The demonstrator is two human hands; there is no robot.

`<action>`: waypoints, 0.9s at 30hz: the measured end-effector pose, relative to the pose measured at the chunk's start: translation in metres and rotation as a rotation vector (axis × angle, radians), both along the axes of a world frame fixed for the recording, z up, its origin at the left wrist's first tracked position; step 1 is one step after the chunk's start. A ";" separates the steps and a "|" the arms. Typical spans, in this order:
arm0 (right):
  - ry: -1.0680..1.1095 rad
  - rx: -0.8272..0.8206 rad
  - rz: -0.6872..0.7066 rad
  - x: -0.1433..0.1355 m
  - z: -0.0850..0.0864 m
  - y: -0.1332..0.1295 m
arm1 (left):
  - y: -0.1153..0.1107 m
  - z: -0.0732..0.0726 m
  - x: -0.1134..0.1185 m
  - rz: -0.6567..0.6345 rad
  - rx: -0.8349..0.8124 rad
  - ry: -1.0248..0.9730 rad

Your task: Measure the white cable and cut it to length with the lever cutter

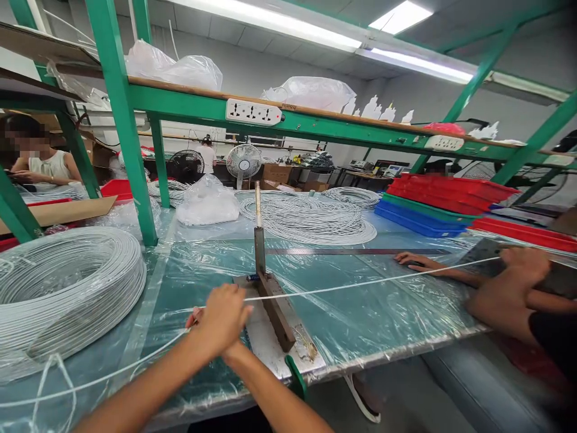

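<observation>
One white cable (pixel 360 284) lies across the lever cutter (pixel 278 322); L hand (pixel 224 316) is clenched round it beside the tool, R hand (pixel 195 316) mostly hidden, grip unclear. Rec.: hold cable taut & sq. to cutter, fingers clear of lever (pixel 259 251), tension matched w/ co-worker's hand (pixel 525 263).

three white rectangular power strips (pixel 253 112), eleven to three o'clock; three round caged fans (pixel 244 163), two near ten, one at three; two bulging clear plastic bags (pixel 311 93) on the shelf; one long flat metal ruler (pixel 356 251), four; one taut thin white cable (pixel 333 290), seven to three.
</observation>
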State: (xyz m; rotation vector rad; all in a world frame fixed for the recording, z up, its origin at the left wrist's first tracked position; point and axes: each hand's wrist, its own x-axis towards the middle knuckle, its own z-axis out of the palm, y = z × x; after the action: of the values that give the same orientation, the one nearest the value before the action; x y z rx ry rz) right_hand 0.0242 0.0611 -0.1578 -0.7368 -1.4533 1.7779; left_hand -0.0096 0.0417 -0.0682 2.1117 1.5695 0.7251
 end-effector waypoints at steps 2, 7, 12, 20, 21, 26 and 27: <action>-0.059 0.036 0.019 0.004 -0.004 0.001 | 0.023 -0.011 0.028 -0.099 -0.080 -0.038; -0.302 0.109 0.414 0.053 0.024 -0.013 | 0.058 -0.036 0.035 -0.238 -0.160 -0.193; -0.378 0.267 0.320 0.119 0.130 0.032 | 0.053 -0.052 0.031 -0.234 -0.148 -0.353; -0.407 0.071 -0.527 0.128 0.194 0.213 | 0.031 -0.053 0.036 -0.248 0.072 0.304; -0.410 0.040 -0.519 0.125 0.192 0.224 | 0.030 -0.054 0.036 -0.253 0.077 0.355; -0.398 -0.073 -0.464 0.107 0.187 0.249 | 0.028 -0.061 0.041 -0.257 -0.031 0.145; -0.392 -0.086 -0.460 0.106 0.188 0.249 | 0.030 -0.063 0.043 -0.234 -0.067 0.023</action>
State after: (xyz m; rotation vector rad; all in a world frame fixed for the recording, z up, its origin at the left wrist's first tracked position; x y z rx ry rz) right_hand 0.1304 0.3101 0.0303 -1.4011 -1.3099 1.3946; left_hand 0.0329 0.0713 -0.1309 2.2125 1.3091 0.5622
